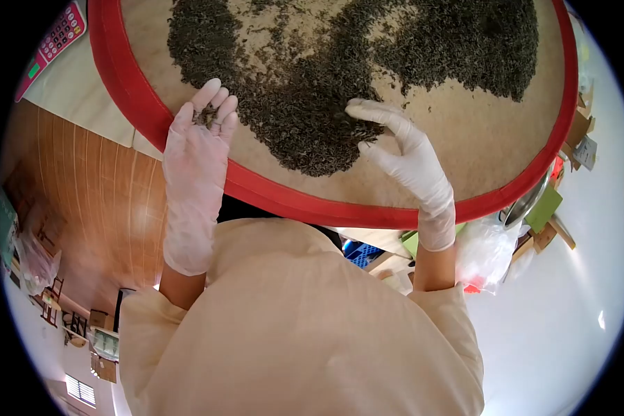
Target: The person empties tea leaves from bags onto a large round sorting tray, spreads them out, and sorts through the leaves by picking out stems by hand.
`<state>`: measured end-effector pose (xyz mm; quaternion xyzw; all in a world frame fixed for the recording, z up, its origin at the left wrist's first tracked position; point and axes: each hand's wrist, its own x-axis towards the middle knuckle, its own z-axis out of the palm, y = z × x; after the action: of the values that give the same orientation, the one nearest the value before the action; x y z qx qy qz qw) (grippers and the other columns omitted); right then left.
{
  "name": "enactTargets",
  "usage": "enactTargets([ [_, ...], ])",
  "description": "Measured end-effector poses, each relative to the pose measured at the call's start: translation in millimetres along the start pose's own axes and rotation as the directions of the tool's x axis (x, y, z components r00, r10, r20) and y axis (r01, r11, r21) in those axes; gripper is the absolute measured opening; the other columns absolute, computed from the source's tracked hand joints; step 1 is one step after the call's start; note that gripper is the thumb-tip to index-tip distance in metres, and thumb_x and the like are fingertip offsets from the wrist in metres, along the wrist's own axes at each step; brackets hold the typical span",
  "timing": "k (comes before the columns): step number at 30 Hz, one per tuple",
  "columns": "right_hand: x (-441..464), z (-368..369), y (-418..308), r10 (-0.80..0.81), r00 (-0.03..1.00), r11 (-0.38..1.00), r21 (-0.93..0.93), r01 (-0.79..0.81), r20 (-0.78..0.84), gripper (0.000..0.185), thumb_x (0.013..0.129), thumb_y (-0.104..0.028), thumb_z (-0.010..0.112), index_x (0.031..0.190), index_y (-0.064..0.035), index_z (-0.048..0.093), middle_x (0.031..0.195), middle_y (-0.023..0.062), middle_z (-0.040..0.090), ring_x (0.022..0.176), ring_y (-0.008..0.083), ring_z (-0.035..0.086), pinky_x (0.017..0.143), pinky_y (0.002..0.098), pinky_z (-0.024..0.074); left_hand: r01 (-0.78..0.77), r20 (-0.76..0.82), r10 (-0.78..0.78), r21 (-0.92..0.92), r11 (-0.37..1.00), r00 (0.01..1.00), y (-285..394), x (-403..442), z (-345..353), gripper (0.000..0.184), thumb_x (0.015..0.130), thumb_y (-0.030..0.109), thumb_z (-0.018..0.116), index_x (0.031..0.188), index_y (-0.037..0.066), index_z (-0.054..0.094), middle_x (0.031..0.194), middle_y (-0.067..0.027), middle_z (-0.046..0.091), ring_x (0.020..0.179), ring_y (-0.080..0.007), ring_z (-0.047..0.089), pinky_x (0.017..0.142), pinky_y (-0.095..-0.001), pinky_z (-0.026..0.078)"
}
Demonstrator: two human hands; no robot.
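Observation:
Dark dried leaves, looking like loose tea [305,118], lie in a thick curved heap on a large round tray with a red cloth rim [291,197]. My left hand [200,145], in a thin white glove, is turned palm up over the tray's left rim. Its fingers curl a little around a small pinch of the leaves. My right hand [405,149], gloved too, reaches in from the right. Its fingertips touch the edge of the heap, and the thumb stands apart from the fingers with a gap between them.
A pink calculator [52,45] lies on a pale tabletop at the upper left. Wooden flooring [97,187] shows below it. To the right, a clear plastic bag [489,249], a metal bowl [527,204] and cardboard pieces [579,139] sit beyond the rim.

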<state>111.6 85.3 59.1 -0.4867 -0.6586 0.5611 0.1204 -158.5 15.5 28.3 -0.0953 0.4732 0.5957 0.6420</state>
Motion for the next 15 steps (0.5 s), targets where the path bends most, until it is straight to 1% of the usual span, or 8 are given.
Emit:
enactTargets([
  [1,-3,-3,2,0.002,1.000,1.000,0.001,-0.002,-0.008,0.038,0.077,0.001,0.062,0.113,-0.0093,0.062,0.117,0.0124,0.059,0.107,0.0283,0.057,0.093,0.0331,0.0459,-0.004,-0.049,0.006,0.036,0.999,0.999,0,0,3,0.050,0.097,0.029,0.040,0.130,-0.009,0.040,0.122,-0.0156,0.049,0.117,-0.0247,0.047,0.102,-0.0338,0.038],
  [3,-11,-6,10,0.009,0.962,0.932,-0.345,-0.106,-0.273,0.041,0.078,-0.001,0.062,0.118,-0.0098,0.061,0.121,0.0128,0.058,0.109,0.0295,0.056,0.094,0.0350,0.0454,-0.025,-0.010,0.025,0.024,0.999,1.000,-2,1,-2,0.050,0.097,0.028,0.040,0.131,-0.009,0.040,0.123,-0.0159,0.049,0.117,-0.0250,0.046,0.102,-0.0337,0.038],
  [4,-14,-8,19,0.003,0.950,0.912,-0.388,-0.130,-0.311,0.041,0.079,-0.005,0.064,0.120,-0.0095,0.059,0.119,0.0125,0.059,0.108,0.0302,0.056,0.094,0.0363,0.0452,-0.051,0.024,0.051,0.006,0.999,0.998,-2,2,-3,0.050,0.098,0.028,0.039,0.131,-0.009,0.039,0.123,-0.0161,0.049,0.117,-0.0253,0.046,0.102,-0.0337,0.038],
  [8,-20,7,33,-0.062,0.951,0.867,-0.489,-0.099,-0.302,0.049,0.078,-0.013,0.068,0.125,-0.0104,0.055,0.120,0.0138,0.057,0.109,0.0316,0.055,0.094,0.0373,0.0447,-0.028,0.019,0.027,0.023,0.999,0.999,1,2,-1,0.052,0.097,0.029,0.040,0.132,-0.010,0.039,0.124,-0.0164,0.048,0.118,-0.0261,0.046,0.103,-0.0337,0.038],
  [10,-20,18,32,0.006,0.957,0.857,-0.492,-0.154,-0.289,0.065,0.074,-0.026,0.074,0.131,-0.0121,0.048,0.126,0.0181,0.052,0.113,0.0352,0.050,0.095,0.0408,0.0428,-0.039,0.003,0.039,0.039,0.998,0.999,1,2,0,0.052,0.097,0.029,0.040,0.132,-0.010,0.038,0.124,-0.0165,0.048,0.118,-0.0269,0.046,0.103,-0.0337,0.038],
  [11,-21,21,34,0.007,0.956,0.857,-0.491,-0.156,-0.292,0.065,0.074,-0.026,0.074,0.131,-0.0121,0.048,0.126,0.0181,0.052,0.113,0.0352,0.050,0.095,0.0408,0.0428,-0.039,0.005,0.038,0.041,0.998,0.999,1,2,0,0.052,0.097,0.029,0.040,0.132,-0.010,0.038,0.124,-0.0165,0.048,0.118,-0.0269,0.046,0.103,-0.0337,0.038],
  [14,-20,29,36,-0.060,0.945,0.829,-0.543,-0.133,-0.323,0.084,0.067,-0.037,0.079,0.137,-0.0133,0.041,0.134,0.0234,0.041,0.119,0.0407,0.043,0.099,0.0463,0.0381,-0.039,0.048,0.038,0.008,0.999,0.998,2,3,-9,0.052,0.097,0.028,0.040,0.132,-0.010,0.038,0.124,-0.0166,0.048,0.117,-0.0266,0.046,0.102,-0.0335,0.038],
  [15,-18,33,29,-0.079,0.966,0.815,-0.574,-0.080,-0.247,0.089,0.064,-0.039,0.080,0.139,-0.0141,0.039,0.137,0.0246,0.037,0.121,0.0425,0.040,0.101,0.0484,0.0354,0.005,0.208,0.023,-0.132,0.991,0.978,1,5,-14,0.048,0.097,0.021,0.041,0.134,-0.009,0.036,0.124,-0.0180,0.049,0.118,-0.0274,0.048,0.101,-0.0351,0.041],
])
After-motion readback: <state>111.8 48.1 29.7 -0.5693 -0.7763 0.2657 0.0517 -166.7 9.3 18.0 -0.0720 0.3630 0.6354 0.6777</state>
